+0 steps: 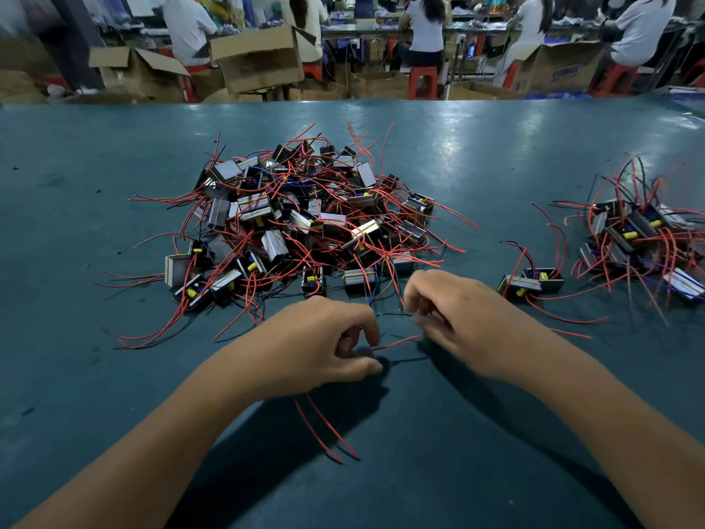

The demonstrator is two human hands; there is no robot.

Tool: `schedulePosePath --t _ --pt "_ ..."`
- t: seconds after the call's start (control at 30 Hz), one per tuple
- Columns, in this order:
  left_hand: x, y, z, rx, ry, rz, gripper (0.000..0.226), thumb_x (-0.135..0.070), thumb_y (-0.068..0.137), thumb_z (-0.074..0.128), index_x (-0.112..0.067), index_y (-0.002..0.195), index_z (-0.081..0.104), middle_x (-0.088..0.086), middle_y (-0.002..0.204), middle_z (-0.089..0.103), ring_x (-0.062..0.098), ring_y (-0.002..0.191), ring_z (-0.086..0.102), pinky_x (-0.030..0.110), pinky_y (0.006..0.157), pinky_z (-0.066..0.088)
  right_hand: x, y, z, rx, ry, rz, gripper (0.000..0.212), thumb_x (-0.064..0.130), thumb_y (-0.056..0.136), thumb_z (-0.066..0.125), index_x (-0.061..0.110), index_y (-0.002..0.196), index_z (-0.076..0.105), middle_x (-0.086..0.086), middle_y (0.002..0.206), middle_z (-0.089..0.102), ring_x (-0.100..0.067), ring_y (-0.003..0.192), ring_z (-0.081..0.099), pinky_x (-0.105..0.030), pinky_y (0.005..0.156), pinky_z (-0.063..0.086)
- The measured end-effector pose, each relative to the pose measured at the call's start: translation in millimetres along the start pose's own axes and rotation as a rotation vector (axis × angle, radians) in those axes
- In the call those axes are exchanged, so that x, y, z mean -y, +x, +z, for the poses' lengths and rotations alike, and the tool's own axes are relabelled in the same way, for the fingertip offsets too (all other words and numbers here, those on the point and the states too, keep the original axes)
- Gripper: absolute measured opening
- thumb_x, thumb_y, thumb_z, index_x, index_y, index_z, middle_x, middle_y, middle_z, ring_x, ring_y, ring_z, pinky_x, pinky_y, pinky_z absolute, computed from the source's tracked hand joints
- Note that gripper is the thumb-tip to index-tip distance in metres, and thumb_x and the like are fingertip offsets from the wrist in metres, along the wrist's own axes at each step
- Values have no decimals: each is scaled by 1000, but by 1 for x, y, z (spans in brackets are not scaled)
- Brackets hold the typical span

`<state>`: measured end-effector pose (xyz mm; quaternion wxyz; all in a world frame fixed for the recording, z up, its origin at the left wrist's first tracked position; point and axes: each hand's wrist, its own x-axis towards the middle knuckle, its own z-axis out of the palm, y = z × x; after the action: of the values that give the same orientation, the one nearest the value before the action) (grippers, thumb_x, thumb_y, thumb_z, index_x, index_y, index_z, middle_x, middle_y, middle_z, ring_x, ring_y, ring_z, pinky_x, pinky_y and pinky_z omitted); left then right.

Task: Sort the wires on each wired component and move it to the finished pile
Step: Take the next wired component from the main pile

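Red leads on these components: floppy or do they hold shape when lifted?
Probably semi-stiff: in the big pile many red leads arc up unsupported. Still bendable, since the red wire between left hand and right hand curves. Likely to snag neighbours, as they interlace.

The table has a smooth green surface with a dull sheen, scuffed in places. The components show glossy metallic faces and yellow plastic parts; their wires wear smooth red insulation. Far boxes are matt cardboard.
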<state>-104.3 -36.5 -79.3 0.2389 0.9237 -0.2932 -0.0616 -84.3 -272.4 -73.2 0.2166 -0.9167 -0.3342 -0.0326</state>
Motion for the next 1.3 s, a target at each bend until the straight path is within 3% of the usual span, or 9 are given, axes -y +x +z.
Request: schedulePosePath --t 0.17,0.27,0.37,0.47,0.67,0.83,1.0,1.17,1.3 --pt "-1 3 6 23 170 -36 8 -44 93 63 -40 98 59 -16 64 49 -2 64 47 29 58 33 4 -5 -3 51 -56 -113 13 16 92 59 24 102 61 8 101 50 -4 82 44 -27 75 44" --pt "2 0 1 32 121 -33 6 -42 94 63 -41 95 57 -19 66 52 -2 66 51 24 57 34 7 -6 0 113 -102 -171 17 35 94 61 29 109 61 12 106 53 -7 100 50 -26 85 43" --pt "4 -1 -4 49 18 -10 10 -42 96 62 -34 89 60 -17 68 56 1 64 53 15 55 33 8 -4 4 93 -154 -162 12 34 96 60 26 103 63 10 100 57 -13 98 51 -30 81 44" --pt "6 -3 -8 66 -30 7 19 -42 97 60 -28 85 62 -11 68 57 7 61 52 16 54 35 8 -4 6 95 -147 -157 10 34 95 60 25 99 63 11 94 57 -13 92 52 -31 77 44" --pt "8 -6 -15 49 -83 18 16 -38 98 61 -29 85 64 -14 78 57 6 67 51 13 60 37 4 -3 7 166 -187 -121 20 40 99 52 31 115 61 11 107 57 -11 106 51 -29 87 43" --pt "4 -6 -14 -28 -156 41 4 -30 97 65 -30 94 62 -29 79 58 6 52 42 12 52 33 6 -3 6 93 -102 -116 16 33 98 57 24 104 69 10 95 62 -13 92 57 -26 78 42" --pt "-3 -1 -3 -101 -163 27 4 -27 95 67 -29 92 66 -30 73 59 3 53 45 10 53 34 9 -2 5 -9 20 -60 9 27 93 65 20 95 71 9 88 67 -9 81 57 -26 76 43" --pt "-1 -1 -3 -103 -283 -76 10 -22 97 62 -26 89 61 -18 72 64 1 53 52 14 53 41 9 -2 8 -83 106 13 6 24 92 67 21 88 69 15 77 64 -4 72 55 -13 68 37" --pt "-2 -3 -7 -86 -368 -108 9 -15 100 56 -21 93 57 -3 79 73 17 53 62 19 52 46 8 -3 8 -156 266 85 7 20 90 71 22 83 70 11 68 64 -6 65 56 -11 60 38"
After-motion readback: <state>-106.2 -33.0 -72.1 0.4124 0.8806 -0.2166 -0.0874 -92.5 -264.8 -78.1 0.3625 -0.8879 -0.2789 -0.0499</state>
